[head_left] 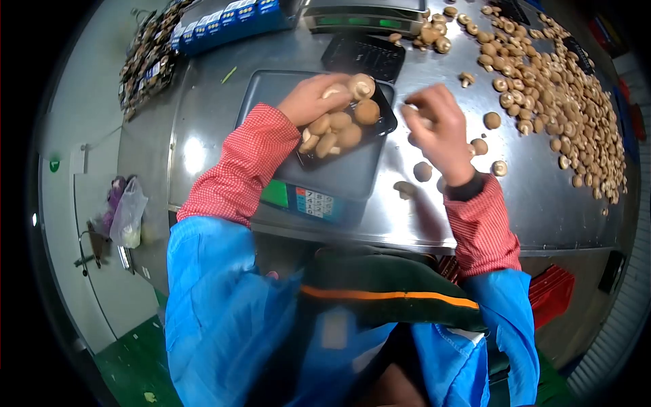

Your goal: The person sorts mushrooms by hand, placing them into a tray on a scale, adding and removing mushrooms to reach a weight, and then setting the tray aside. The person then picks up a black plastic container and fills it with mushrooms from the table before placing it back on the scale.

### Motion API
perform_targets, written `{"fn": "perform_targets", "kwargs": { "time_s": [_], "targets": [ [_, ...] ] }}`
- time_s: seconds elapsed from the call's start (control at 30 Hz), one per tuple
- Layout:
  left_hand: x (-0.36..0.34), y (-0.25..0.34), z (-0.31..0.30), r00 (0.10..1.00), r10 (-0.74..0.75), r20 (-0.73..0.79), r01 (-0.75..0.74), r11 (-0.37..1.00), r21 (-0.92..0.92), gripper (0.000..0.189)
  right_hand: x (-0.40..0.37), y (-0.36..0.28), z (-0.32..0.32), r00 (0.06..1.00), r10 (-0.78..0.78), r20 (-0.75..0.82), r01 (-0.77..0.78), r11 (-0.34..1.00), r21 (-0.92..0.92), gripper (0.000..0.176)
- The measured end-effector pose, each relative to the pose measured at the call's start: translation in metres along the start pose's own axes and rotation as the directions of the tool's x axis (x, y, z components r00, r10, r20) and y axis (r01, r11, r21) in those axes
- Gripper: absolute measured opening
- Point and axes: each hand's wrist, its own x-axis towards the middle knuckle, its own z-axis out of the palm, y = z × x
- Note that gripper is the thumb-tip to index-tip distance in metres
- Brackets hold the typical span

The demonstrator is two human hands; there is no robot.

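Note:
A black plastic tray (386,121) rests tilted on the grey platform of a weighing scale (359,173). Several brown mushrooms (349,136) lie in it, mostly toward its left and front. Reaching over the tray's left side, my left hand (315,100) has its fingers closed around a pale mushroom (336,90), beside another mushroom (361,86) at the back. My right hand (437,129) is over the steel table, right of the tray, with fingers curled together. Something pale shows between those fingers, but I cannot tell what it is. Loose mushrooms (422,171) lie beneath and around this hand.
A large heap of mushrooms (542,102) spreads over the right of the steel table (536,217). At the back are a second scale (363,20), more black trays (363,57) and a blue box (234,27). A red crate (553,295) sits below the table at right.

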Motion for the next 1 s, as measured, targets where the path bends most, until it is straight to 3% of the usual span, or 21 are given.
{"fn": "perform_targets", "kwargs": {
  "time_s": [0.07,0.13,0.17,0.2,0.27,0.3,0.33,0.43,0.47,0.5,0.53,0.6,0.63,0.67,0.73,0.77,0.87,0.9,1.0],
  "targets": [
    [-0.001,-0.022,-0.003,0.988,0.139,-0.059,-0.128,0.977,0.169,0.037,0.022,-0.01,0.047,0.974,-0.224,-0.035,0.22,0.971,-0.098,0.018],
    [0.0,-0.044,-0.002,0.953,0.288,-0.099,-0.242,0.913,0.328,0.038,0.038,-0.012,0.087,0.947,-0.308,0.093,0.321,0.921,-0.221,0.023],
    [-0.002,-0.047,-0.001,0.926,0.359,-0.114,-0.303,0.89,0.34,0.038,0.039,-0.012,0.104,0.93,-0.313,0.193,0.362,0.872,-0.329,0.03],
    [-0.005,-0.054,-0.001,0.934,0.304,-0.186,-0.265,0.942,0.206,0.038,0.039,-0.012,0.118,0.924,-0.324,0.203,0.374,0.876,-0.305,0.04],
    [-0.009,-0.07,0.0,0.935,0.164,-0.314,-0.196,0.978,-0.074,0.038,0.033,-0.011,0.125,0.935,-0.207,0.287,0.287,0.918,-0.275,0.052],
    [-0.011,-0.082,0.001,0.893,0.272,-0.36,-0.279,0.96,0.032,0.035,0.035,-0.012,0.119,0.954,-0.161,0.254,0.216,0.955,-0.203,0.055],
    [-0.017,-0.078,0.0,0.9,0.145,-0.411,-0.235,0.956,-0.177,0.032,0.038,-0.014,0.105,0.968,-0.103,0.229,0.135,0.982,-0.129,0.059],
    [-0.045,-0.053,-0.01,0.87,0.013,-0.493,-0.163,0.951,-0.262,0.036,0.031,0.003,0.052,0.997,-0.057,0.052,0.058,0.998,-0.022,0.052],
    [-0.054,-0.052,-0.012,0.858,0.015,-0.513,-0.166,0.954,-0.249,0.037,0.02,0.01,0.034,0.997,0.068,0.047,-0.062,0.991,-0.115,0.046],
    [-0.063,-0.047,-0.013,0.853,0.009,-0.522,-0.153,0.96,-0.234,0.037,0.003,0.026,0.022,0.993,0.102,0.051,-0.083,0.955,-0.285,0.041],
    [-0.072,-0.044,-0.014,0.848,0.004,-0.531,-0.139,0.966,-0.216,0.037,-0.018,0.045,0.008,0.964,0.23,0.13,-0.153,0.888,-0.433,0.038],
    [-0.088,-0.04,-0.008,0.817,-0.037,-0.575,-0.113,0.968,-0.224,0.032,-0.074,0.071,-0.008,0.889,0.367,0.275,-0.026,0.64,-0.768,0.039],
    [-0.093,-0.039,-0.007,0.8,-0.051,-0.598,-0.105,0.969,-0.223,0.029,-0.105,0.082,-0.008,0.885,0.379,0.269,-0.068,0.68,-0.73,0.035],
    [-0.098,-0.039,-0.005,0.804,-0.041,-0.593,-0.106,0.972,-0.211,0.031,-0.12,0.078,-0.011,0.771,0.468,0.433,-0.033,0.707,-0.706,0.034],
    [-0.108,-0.037,-0.002,0.808,-0.026,-0.589,-0.107,0.976,-0.191,0.035,-0.135,0.072,-0.007,0.824,0.428,0.372,-0.131,0.782,-0.61,0.027],
    [-0.112,-0.035,-0.002,0.81,-0.027,-0.586,-0.093,0.98,-0.175,0.033,-0.136,0.069,-0.007,0.856,0.374,0.358,-0.107,0.804,-0.585,0.021],
    [-0.122,-0.036,0.006,0.778,-0.066,-0.624,-0.059,0.982,-0.178,0.031,-0.127,0.067,-0.009,0.839,0.386,0.382,-0.177,0.859,-0.48,0.02],
    [-0.125,-0.037,0.007,0.761,-0.084,-0.644,-0.075,0.974,-0.216,0.031,-0.131,0.079,-0.011,0.849,0.354,0.392,-0.112,0.846,-0.522,0.022],
    [-0.139,-0.043,0.003,0.733,-0.09,-0.674,-0.078,0.974,-0.215,0.03,-0.137,0.108,-0.018,0.834,0.496,0.243,-0.353,0.817,-0.457,0.027]
  ]
}}
